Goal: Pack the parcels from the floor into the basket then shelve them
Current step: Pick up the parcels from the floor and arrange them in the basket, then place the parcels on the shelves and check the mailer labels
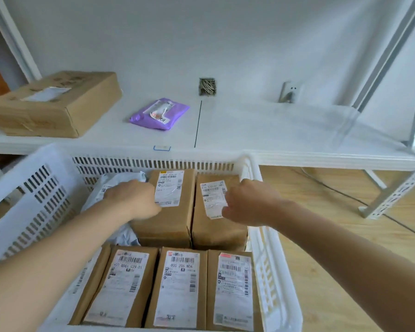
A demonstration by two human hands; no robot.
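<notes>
Reaching into the white basket [268, 248] parked against the shelf [273, 130], left hand [135, 200] and right hand [247, 203] curl over two upright brown parcels [163, 219], likely to lift them out; actual grip unclear.

White basket [41, 185] holds five brown labelled parcels [168, 226], perhaps more.
</notes>
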